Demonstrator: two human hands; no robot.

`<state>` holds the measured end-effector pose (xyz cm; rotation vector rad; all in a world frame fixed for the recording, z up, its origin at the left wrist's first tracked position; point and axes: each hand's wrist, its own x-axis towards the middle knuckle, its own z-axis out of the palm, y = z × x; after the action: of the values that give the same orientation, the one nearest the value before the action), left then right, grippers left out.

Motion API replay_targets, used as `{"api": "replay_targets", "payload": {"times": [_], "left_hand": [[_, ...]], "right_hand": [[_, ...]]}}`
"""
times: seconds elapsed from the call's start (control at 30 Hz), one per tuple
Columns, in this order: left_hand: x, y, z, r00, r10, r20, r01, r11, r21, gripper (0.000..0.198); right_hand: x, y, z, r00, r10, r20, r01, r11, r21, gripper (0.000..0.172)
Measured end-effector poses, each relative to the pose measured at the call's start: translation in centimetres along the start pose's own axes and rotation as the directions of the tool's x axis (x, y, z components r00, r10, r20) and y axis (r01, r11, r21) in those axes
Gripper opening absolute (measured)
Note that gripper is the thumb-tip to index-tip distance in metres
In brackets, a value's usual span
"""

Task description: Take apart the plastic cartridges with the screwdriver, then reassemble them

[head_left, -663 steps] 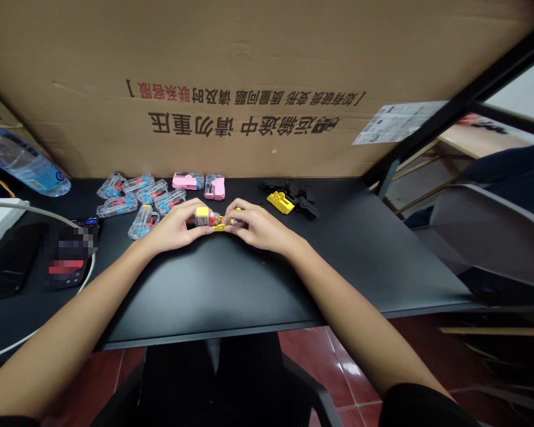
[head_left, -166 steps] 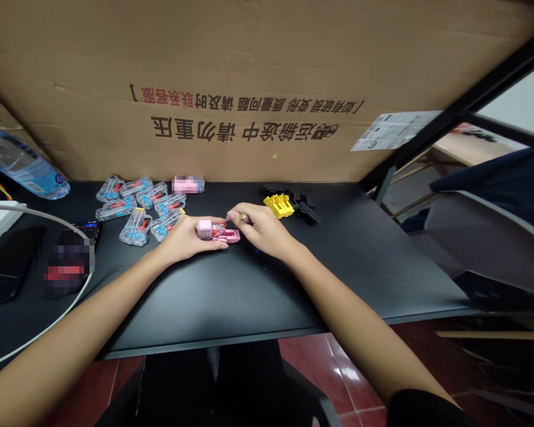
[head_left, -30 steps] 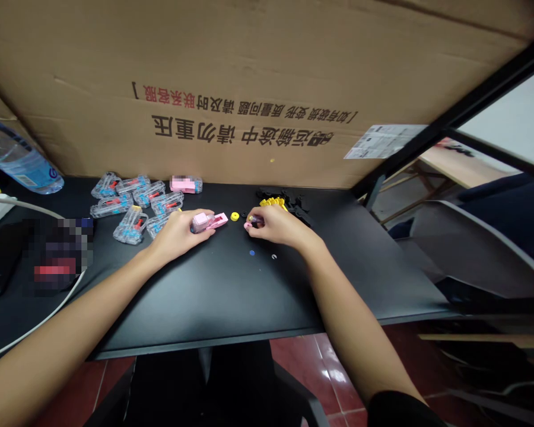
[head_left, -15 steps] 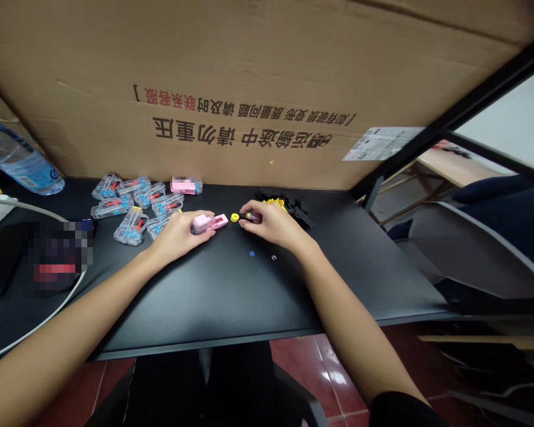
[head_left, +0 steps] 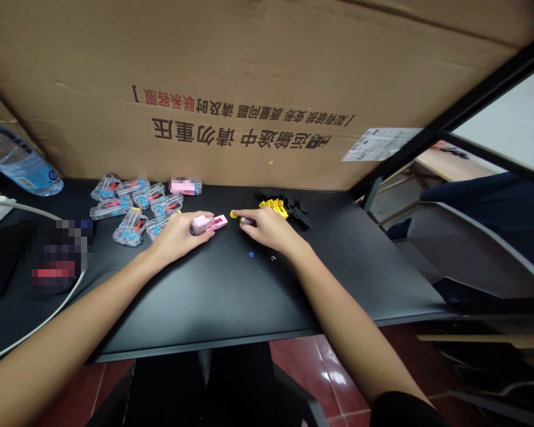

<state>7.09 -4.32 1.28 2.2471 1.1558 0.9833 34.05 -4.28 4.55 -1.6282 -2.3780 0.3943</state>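
Pink plastic part (head_left: 207,223) in left hand (head_left: 177,237); right hand (head_left: 267,230) at yellow disc (head_left: 233,214).

On a black desk (head_left: 204,296), the left hand (head_left: 175,237) grips a pink plastic toy piece (head_left: 204,224), just beside clear plastic toy shells (head_left: 136,207). The right hand (head_left: 267,230) pinches a small dark-tipped part (head_left: 248,221), its index finger touching a small yellow disc (head_left: 234,214).

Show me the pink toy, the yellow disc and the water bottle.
Pink toy (head_left: 210,223): head view, on its pink body.
Yellow disc (head_left: 232,214): head view, on its visible edge.
Water bottle (head_left: 18,160): head view, on its clear side.
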Motion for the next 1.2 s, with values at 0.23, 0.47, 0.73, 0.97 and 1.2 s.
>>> {"api": "replay_targets", "payload": {"times": [0.23, 0.47, 0.73, 0.97, 1.2], "left_hand": [[0.0, 0.3, -0.1, 1.0, -0.01, 0.016, 0.01, 1.0, -0.02, 0.031], [0.0, 0.5, -0.3, 0.999, -0.017, 0.038, 0.018, 1.0, -0.005, 0.029], [-0.1, 0.6, -0.3, 0.997, -0.054, 0.054, 0.051, 0.997, 0.054, 0.029], [0.0, 0.9, -0.6, 0.996, -0.03, 0.079, 0.028, 0.999, 0.034, 0.027], [0.1, 1.0, -0.6, 0.997, -0.006, 0.081, 0.005, 1.0, 0.014, 0.026]], "right_hand": [[0.6, -0.7, -0.4, 0.983, 0.181, 0.02, -0.177, 0.977, -0.121, 0.053], [0.4, 0.8, -1.2, 0.959, 0.282, -0.041, -0.284, 0.952, -0.117, 0.05], [-0.1, 2.2, -2.9, 0.941, 0.291, -0.173, -0.286, 0.957, 0.054, 0.044], [-0.7, 2.7, -3.8, 0.943, 0.275, -0.187, -0.25, 0.957, 0.146, 0.031], [-0.7, 1.5, -2.7, 1.0, -0.005, 0.002, 0.005, 0.991, 0.133, 0.019]]}}
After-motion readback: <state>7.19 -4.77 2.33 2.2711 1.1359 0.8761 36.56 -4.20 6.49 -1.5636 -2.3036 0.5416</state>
